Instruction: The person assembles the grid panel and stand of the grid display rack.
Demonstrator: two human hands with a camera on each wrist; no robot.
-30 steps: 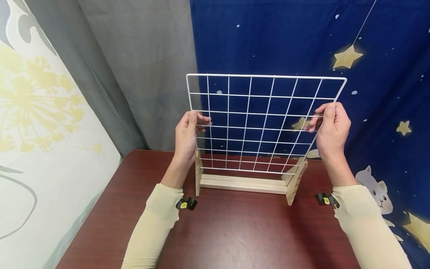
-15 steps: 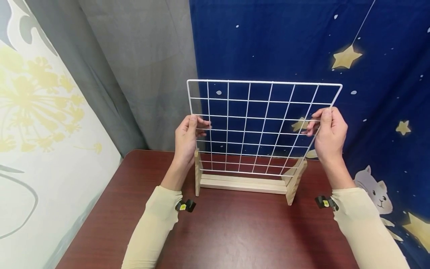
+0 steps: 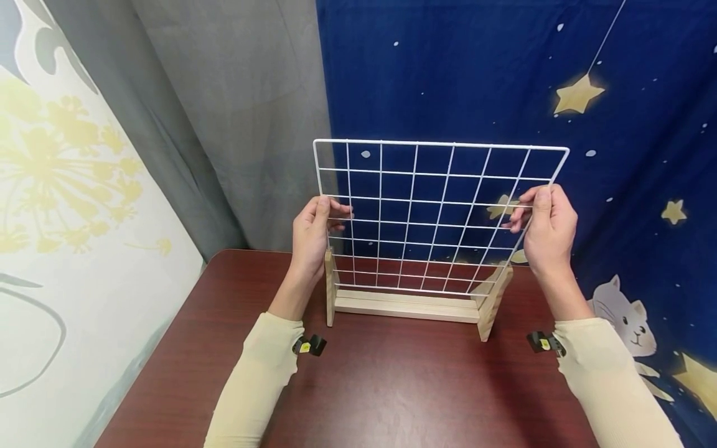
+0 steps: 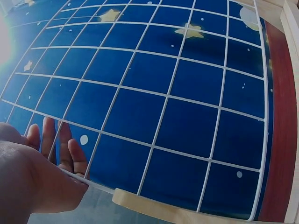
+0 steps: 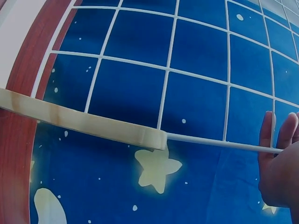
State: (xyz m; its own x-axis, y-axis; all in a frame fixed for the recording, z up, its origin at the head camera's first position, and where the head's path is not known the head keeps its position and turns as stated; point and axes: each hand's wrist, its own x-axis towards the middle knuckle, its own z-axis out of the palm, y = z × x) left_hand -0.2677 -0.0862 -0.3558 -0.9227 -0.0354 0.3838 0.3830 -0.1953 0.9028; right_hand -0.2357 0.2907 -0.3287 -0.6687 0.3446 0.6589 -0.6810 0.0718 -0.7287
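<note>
In the head view my left hand [image 3: 312, 231] pinches the left edge wire of a white wire grid panel [image 3: 417, 144], thumb in front and fingers behind. My right hand [image 3: 551, 231] holds the opposite edge the same way. The panel stands upright, tilted somewhat, its lower part between the two side pieces of a pale wooden stand [image 3: 406, 307]. Its bottom wire shows just above the stand's crossbar. In the left wrist view a side piece [image 4: 159, 208] lies along the panel's edge. A matching side piece [image 5: 93, 123] covers part of the edge in the right wrist view.
The stand rests on a dark red wooden table [image 3: 392, 386], near its back edge. Behind hang a grey curtain [image 3: 241, 112] and a blue curtain [image 3: 448, 62] with stars and a cat print. A white patterned surface [image 3: 73, 249] is at the left. Small black devices sit at both wrists.
The grid panel has come down a little between the stand's side pieces, with both hands lowering along with it. The hold of each hand looks unchanged, and the stand has stayed in place.
</note>
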